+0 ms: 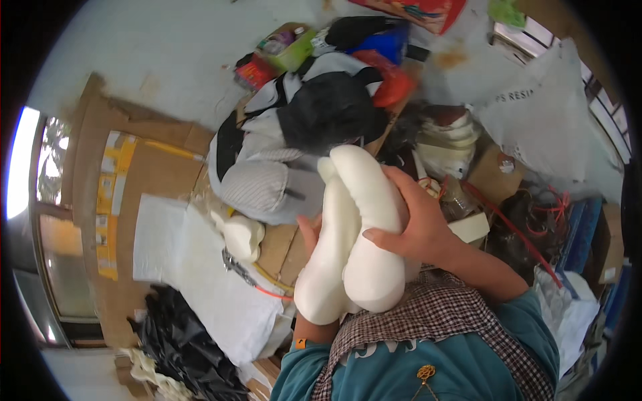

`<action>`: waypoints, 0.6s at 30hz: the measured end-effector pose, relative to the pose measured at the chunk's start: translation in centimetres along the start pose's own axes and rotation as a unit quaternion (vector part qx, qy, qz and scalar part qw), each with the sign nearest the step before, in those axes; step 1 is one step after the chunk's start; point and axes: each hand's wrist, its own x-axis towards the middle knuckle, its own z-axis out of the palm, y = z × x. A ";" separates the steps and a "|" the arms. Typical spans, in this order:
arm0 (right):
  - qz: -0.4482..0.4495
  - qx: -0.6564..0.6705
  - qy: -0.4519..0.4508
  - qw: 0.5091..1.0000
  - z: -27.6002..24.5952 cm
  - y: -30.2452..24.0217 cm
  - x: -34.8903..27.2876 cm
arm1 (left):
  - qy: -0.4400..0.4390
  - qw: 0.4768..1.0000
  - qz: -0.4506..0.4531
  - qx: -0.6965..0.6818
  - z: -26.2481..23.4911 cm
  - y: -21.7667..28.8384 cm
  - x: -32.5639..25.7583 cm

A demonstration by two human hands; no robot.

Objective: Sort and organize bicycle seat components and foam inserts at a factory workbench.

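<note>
Both hands hold a cream-white moulded foam piece [378,267] in front of my chest. It has two long rounded lobes lying side by side, like the core of a U-shaped neck pillow. My right hand [424,224] is wrapped round its right side, with the thumb across the front. Behind the left lobe, my left hand [309,232] is mostly hidden; only some fingers show at the foam's edge. Beyond the foam lies a grey striped cushion-like fabric piece [257,187] beside a black cloth bundle [328,110].
A smaller white foam piece [241,234] lies left, near a metal air gun [237,264] with an orange hose. White sheeting [200,274] covers cardboard there. Black plastic [187,341] is at lower left. To the right are stacked white pieces [448,144] and a plastic sack [535,120].
</note>
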 end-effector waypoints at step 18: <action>0.108 0.232 0.310 0.916 -17.9 5.1 -0.2 | 0.208 0.960 0.185 -0.005 3.6 2.3 6.2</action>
